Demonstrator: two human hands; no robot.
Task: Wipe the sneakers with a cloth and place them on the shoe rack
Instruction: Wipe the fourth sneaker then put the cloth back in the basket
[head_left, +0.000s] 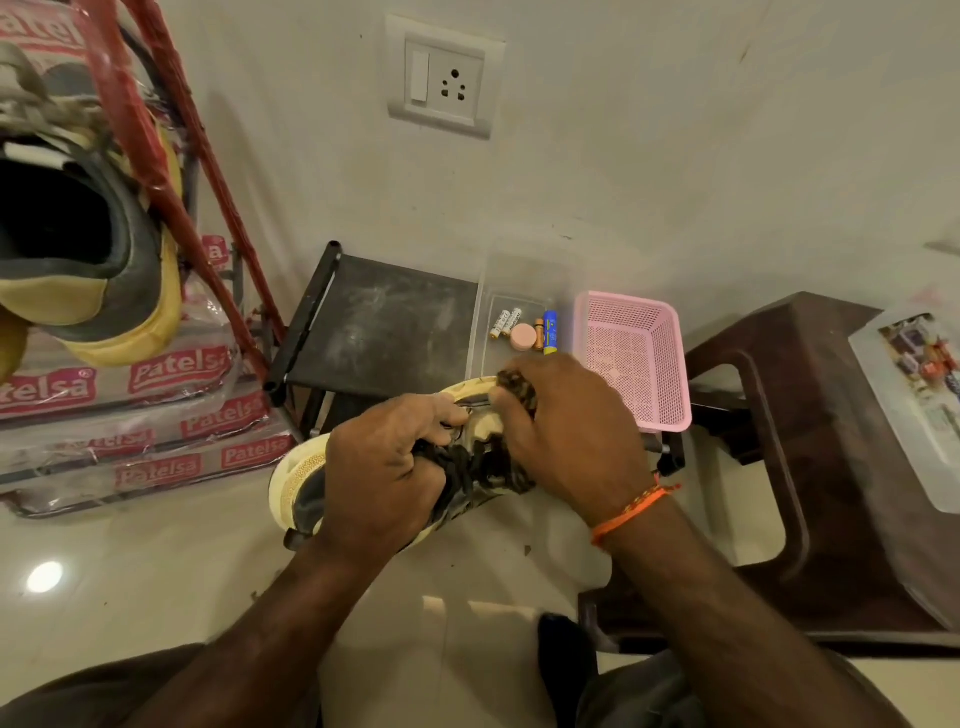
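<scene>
Sneaker (306, 488) is sitting mid-air over the tiled floor (156, 571), just near of the black stool (379, 322), with the left hand (384, 467) clamping around its laced middle. Right hand (566, 431) is bunching a dark patterned cloth (517, 389) against the toe end. Another sneaker (88, 249) is already resting up on the red shoe rack (171, 171) at far left, and a pink basket (634, 358) is sitting just right of the hands.

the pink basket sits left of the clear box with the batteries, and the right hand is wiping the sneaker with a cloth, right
Not quite: in the head view the pink basket sits right of the clear box with the batteries. The right hand does wipe the sneaker with a cloth.
</scene>
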